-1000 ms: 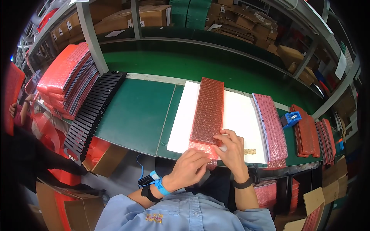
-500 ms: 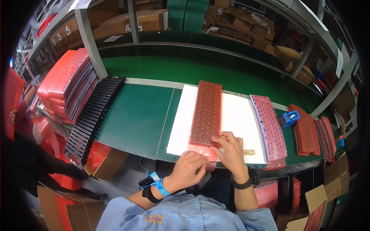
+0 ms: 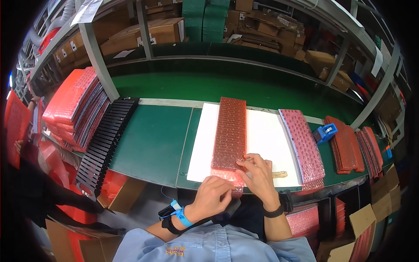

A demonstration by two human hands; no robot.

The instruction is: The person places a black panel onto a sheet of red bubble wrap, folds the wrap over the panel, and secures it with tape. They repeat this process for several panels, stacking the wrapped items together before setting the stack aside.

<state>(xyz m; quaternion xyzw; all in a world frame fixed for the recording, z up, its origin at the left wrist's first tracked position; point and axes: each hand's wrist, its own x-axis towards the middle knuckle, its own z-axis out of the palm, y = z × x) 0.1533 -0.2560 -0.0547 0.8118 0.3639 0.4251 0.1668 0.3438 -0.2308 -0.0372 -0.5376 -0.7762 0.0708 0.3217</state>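
Note:
A long, flat pack in red bubble wrap [image 3: 230, 131] lies lengthwise on a white sheet [image 3: 266, 131], its loose flap [image 3: 229, 175] hanging toward me over the table's front edge. My left hand [image 3: 211, 197] is closed at the left side of that flap, fingers curled and thumb bent in. At the pack's near right corner, my right hand [image 3: 259, 178] pinches the wrap between thumb and forefinger. A wristband with a blue clip [image 3: 183, 217] sits on my left wrist, a black band [image 3: 273, 212] on the right.
Right of the sheet lies a pink bubble-wrapped pack [image 3: 302, 146], then a blue tape dispenser [image 3: 325, 133] and more red packs [image 3: 345, 144]. A black slotted rack [image 3: 107, 146] and a tall stack of wrapped packs [image 3: 72, 107] stand left. Another person's hand [image 3: 18, 146] shows far left.
The whole view has shifted slightly, with the table sitting a little lower in it. Both hands stay at the pack's near end, with hardly any change in their grip.

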